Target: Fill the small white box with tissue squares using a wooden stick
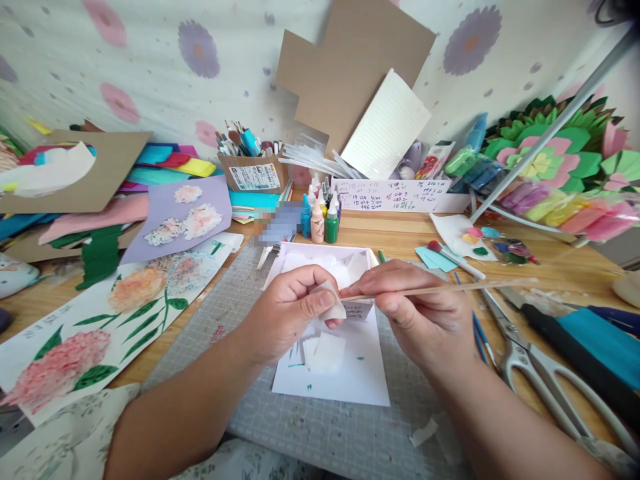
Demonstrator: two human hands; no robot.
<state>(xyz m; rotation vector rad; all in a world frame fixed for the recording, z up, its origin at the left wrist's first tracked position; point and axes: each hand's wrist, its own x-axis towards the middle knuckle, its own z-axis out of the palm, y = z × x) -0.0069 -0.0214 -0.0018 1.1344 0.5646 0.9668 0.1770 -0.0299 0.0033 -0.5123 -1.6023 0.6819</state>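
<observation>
Pinching paper (339, 307) near box (330, 249) edge, left hand (295, 303) has open mat (205, 350) leftward.

**Pixelated patch (280, 223) blots out a spot on the counter (400, 227)**

The left hand's (305, 300) grip covers part of a white scrap (334, 303). Both hands hide parts of the paper box (361, 311). The thin stick (465, 287) blurs toward its right end. Writing on the long white strip (400, 196) is mostly too small to read. The left edge cuts off a rounded white object (15, 277).

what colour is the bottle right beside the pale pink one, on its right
The bottle is green with a white tip, seen in the head view.
</observation>
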